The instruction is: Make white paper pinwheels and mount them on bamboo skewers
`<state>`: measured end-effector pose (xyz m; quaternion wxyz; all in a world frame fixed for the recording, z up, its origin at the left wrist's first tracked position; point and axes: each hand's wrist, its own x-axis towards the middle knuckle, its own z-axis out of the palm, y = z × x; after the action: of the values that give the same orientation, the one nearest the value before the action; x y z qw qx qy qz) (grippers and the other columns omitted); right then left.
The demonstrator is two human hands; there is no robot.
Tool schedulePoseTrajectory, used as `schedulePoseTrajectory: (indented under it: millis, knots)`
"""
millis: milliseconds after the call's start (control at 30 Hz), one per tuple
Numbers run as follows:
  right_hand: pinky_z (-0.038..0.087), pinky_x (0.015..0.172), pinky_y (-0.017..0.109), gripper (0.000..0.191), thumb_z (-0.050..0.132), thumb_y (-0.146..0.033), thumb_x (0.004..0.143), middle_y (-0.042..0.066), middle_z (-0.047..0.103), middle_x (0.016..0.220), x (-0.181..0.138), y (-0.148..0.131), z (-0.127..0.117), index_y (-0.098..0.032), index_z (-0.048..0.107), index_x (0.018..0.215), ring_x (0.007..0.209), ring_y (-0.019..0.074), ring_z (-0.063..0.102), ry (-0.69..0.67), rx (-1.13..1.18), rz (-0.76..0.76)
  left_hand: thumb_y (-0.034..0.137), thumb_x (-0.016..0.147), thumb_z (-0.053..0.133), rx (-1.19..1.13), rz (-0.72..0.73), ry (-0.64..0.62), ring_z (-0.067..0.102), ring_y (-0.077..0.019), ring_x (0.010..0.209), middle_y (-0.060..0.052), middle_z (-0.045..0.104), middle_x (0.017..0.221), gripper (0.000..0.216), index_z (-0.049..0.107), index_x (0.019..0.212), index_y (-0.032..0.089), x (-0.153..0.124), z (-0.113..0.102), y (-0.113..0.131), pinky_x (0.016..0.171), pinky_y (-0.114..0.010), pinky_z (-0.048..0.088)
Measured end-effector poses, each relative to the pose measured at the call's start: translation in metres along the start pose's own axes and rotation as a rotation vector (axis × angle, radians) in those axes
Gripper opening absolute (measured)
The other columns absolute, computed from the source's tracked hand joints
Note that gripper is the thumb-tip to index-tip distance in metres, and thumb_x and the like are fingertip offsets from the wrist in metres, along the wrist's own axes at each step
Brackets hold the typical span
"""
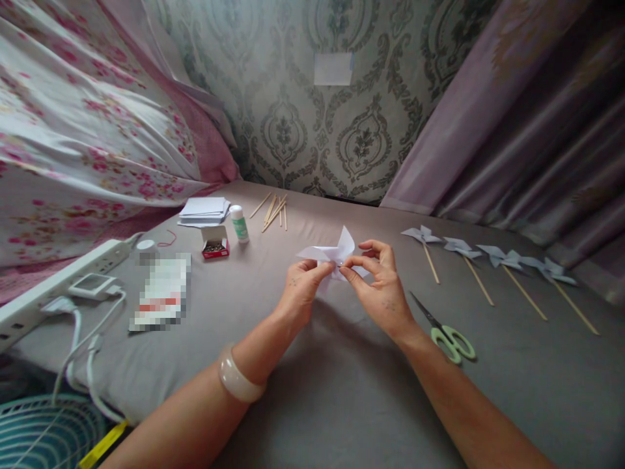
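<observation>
Along the left edge of the grey sheet (pixel 351 404), a power strip (pixel 53 288) keeps its cords (pixel 77 327) out to the side, perhaps so they don't trail across the middle. Next come a paper stack (pixel 204 208), an open box (pixel 217 251) of small bits and an upright glue stick (pixel 239 225), grouped seemingly to be within reach without crowding the hands. Sticks (pixel 274 212) lie just beyond, loose and partly crossed.

In the centre, just above the sheet, the left hand (pixel 305 285) is closed on a white pinwheel head (pixel 334 253), thumb near its middle, likely to keep the folds gathered. The right hand (pixel 383 288) meets it there, thumb and fingertips pinched together on it; whether they hold anything smaller, I cannot tell.

Scissors (pixel 439 327) lie to the right, handles toward the person, easy to take up. Beyond, four pinwheels (pixel 508 259) rest in a row, sticks spread apart, probably to spare the vanes.
</observation>
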<state>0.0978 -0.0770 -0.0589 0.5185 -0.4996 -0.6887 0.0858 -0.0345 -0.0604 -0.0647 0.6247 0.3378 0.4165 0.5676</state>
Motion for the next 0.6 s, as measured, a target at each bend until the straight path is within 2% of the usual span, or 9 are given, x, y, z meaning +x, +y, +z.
schedulePoseTrajectory:
  millis: [200, 300, 467, 600]
  knots:
    - [0.046, 0.094, 0.042, 0.009, 0.063, -0.027, 0.086, 0.007, 0.049, 0.114, 0.0, -0.002, -0.001, -0.024, 0.07, 0.082, 0.1, 0.0206, 0.053, 0.03, -0.072, -0.086, 0.028, 0.055, 0.077, -0.008, 0.07, -0.008, 0.054, -0.0125, 0.058, -0.002, 0.066, 0.063, 0.018, 0.072, 0.066, 0.014, -0.003, 0.001, 0.003, 0.059, -0.025, 0.039]
    - [0.045, 0.094, 0.044, 0.009, 0.062, -0.026, 0.087, 0.007, 0.049, 0.116, -0.001, -0.003, -0.004, -0.025, 0.07, 0.085, 0.102, 0.0222, 0.052, 0.03, -0.177, -0.171, 0.028, 0.056, 0.077, 0.012, 0.11, -0.013, 0.054, -0.0123, 0.059, -0.001, 0.065, 0.061, 0.016, 0.072, 0.063, 0.015, -0.005, 0.002, 0.006, 0.06, -0.025, 0.04]
    - [0.04, 0.092, 0.047, 0.013, 0.057, -0.025, 0.09, 0.008, 0.048, 0.122, -0.001, -0.009, -0.013, -0.027, 0.07, 0.089, 0.108, 0.0252, 0.05, -0.024, -0.395, -0.291, 0.025, 0.059, 0.074, 0.038, 0.157, -0.062, 0.057, -0.0136, 0.064, -0.002, 0.068, 0.068, 0.013, 0.074, 0.068, 0.016, -0.007, 0.004, 0.01, 0.063, -0.025, 0.042]
    - [0.039, 0.093, 0.047, 0.014, 0.057, -0.026, 0.091, 0.008, 0.045, 0.126, 0.001, -0.012, -0.02, -0.028, 0.071, 0.09, 0.115, 0.0277, 0.046, -0.056, -0.446, -0.301, 0.023, 0.06, 0.073, 0.061, 0.197, -0.106, 0.057, -0.0134, 0.063, -0.002, 0.069, 0.068, 0.01, 0.074, 0.067, 0.016, -0.007, 0.004, 0.01, 0.063, -0.025, 0.044]
